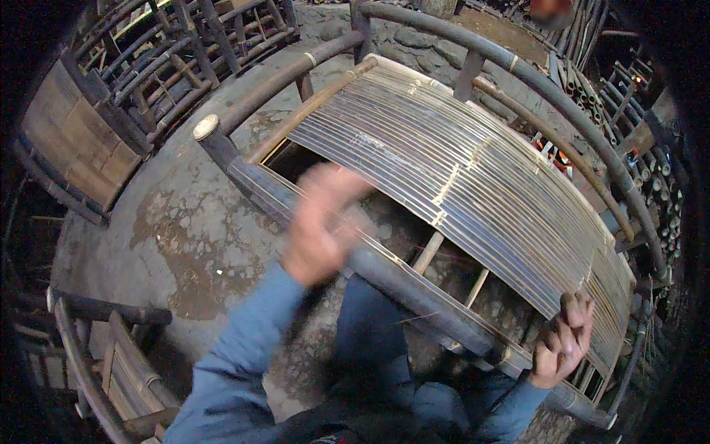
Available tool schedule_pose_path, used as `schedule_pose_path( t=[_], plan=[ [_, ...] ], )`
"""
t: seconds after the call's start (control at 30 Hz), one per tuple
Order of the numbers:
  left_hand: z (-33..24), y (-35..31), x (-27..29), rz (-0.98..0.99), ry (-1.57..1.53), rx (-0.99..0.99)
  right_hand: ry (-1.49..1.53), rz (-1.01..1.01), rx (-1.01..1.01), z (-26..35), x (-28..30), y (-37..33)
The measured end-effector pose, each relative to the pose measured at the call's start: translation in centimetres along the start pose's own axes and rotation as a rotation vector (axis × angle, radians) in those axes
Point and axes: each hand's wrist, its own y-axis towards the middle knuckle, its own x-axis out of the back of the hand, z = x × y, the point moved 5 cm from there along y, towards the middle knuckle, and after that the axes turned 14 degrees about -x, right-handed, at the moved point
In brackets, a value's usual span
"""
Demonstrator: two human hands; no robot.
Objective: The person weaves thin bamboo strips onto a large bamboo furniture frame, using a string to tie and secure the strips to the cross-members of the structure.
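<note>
A bamboo bench with a slatted seat [473, 177] stretches across in front of me. Thin split slats lie side by side over its far part and are tied across by pale lashings [447, 185]. Between them and the thick near rail [414, 285] runs an open gap. My left hand [322, 226] is over the left part of that gap and the near rail, its fingers smeared by motion. At the right end, my right hand [566, 340] is beside the nearest slat edge with its fingers curled closed. Whatever lies between those fingers is hidden.
Two pale crossbars [429, 253] span the gap. A curved dark bamboo backrest rail [518, 66] rises along the far side. Another bamboo seat [118, 362] stands at lower left, and a woven panel [78, 137] farther up. Cut bamboo poles [577, 85] are piled at upper right.
</note>
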Motion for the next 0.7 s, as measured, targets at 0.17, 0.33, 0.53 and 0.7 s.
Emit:
schedule_pose_path(
  t=[0.17,0.33,0.53,0.7],
  plan=[
    [-14.4,-8.8,-10.4,0.451,-0.471,0.011,0.382,0.395,-0.128,-0.3,-6.3,1.1],
    [-6.0,-21.9,-3.1,0.435,-0.179,0.821,0.176,0.295,0.194,7.4,-3.0,0.2],
    [-7.4,-22.2,1.9,0.457,0.103,0.943,0.090,0.158,0.223,10.6,1.7,-1.3],
    [-2.3,-51.2,12.6,1.595,0.219,1.339,-0.342,-0.005,0.438,15.9,1.0,-2.6]
  ],
)
